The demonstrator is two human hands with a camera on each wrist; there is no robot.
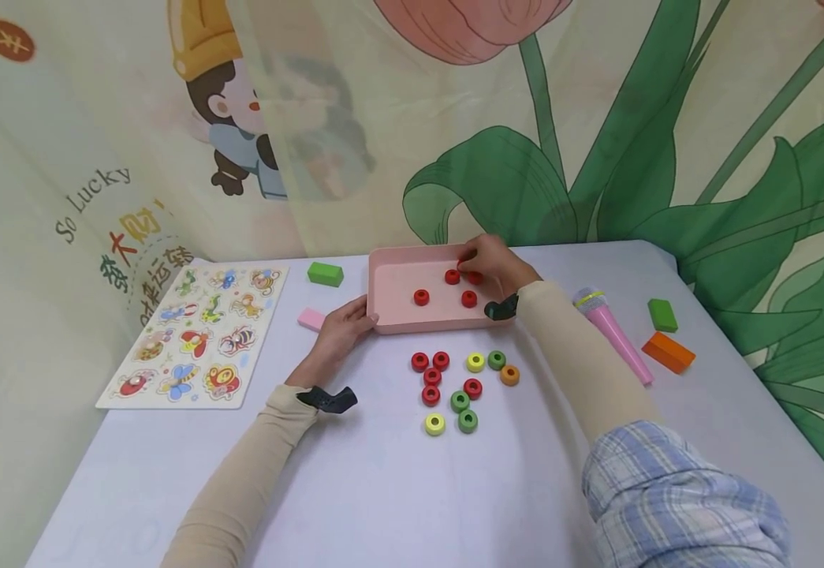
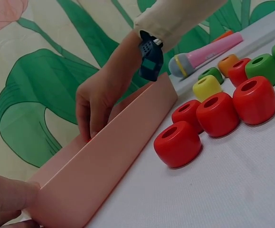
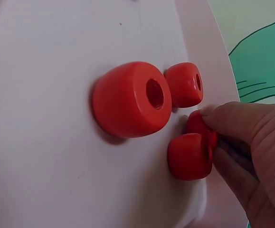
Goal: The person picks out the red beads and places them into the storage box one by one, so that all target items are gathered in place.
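A shallow pink tray point(image 1: 393, 276) stands at the back of the table with several red beads point(image 1: 421, 297) in it. My left hand point(image 1: 341, 330) holds the tray's front left corner, its thumb against the wall in the left wrist view. Reaching into the back right part of the tray, my right hand point(image 1: 493, 262) pinches a red bead point(image 3: 201, 124) between thumb and fingers. Another red bead point(image 3: 188, 157) sits right beside those fingertips. In front of the tray lie several loose red beads point(image 1: 432, 377), green beads point(image 1: 467, 421), two yellow beads point(image 1: 435, 424) and an orange bead point(image 1: 509, 375).
On the left lies an insect picture board point(image 1: 199, 335), near a green block point(image 1: 325, 274) and a pink block point(image 1: 311, 319). To the right are a pink toy microphone point(image 1: 617, 339), a second green block point(image 1: 663, 315) and an orange block point(image 1: 669, 352). A printed curtain point(image 1: 355, 213) hangs behind the table.
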